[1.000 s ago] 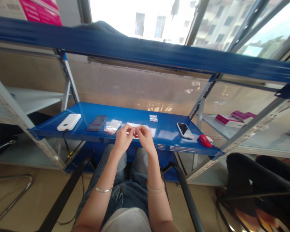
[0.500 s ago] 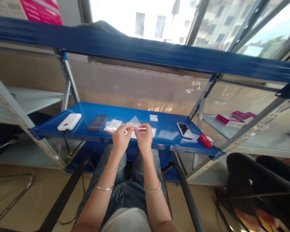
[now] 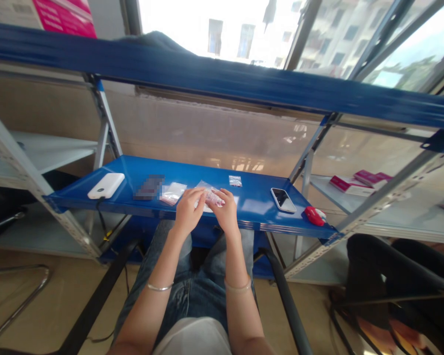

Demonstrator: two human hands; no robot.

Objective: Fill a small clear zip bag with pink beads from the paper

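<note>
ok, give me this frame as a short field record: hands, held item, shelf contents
left hand: pinching the clear bag, near its left edge
right hand: pinching the same bag from the right
bag: small, clear, pinkish contents, held just over the blue shelf
shelf left: white device, flat packet
shelf right: tiny bag, phone, red object
side shelf: pink boxes
</note>
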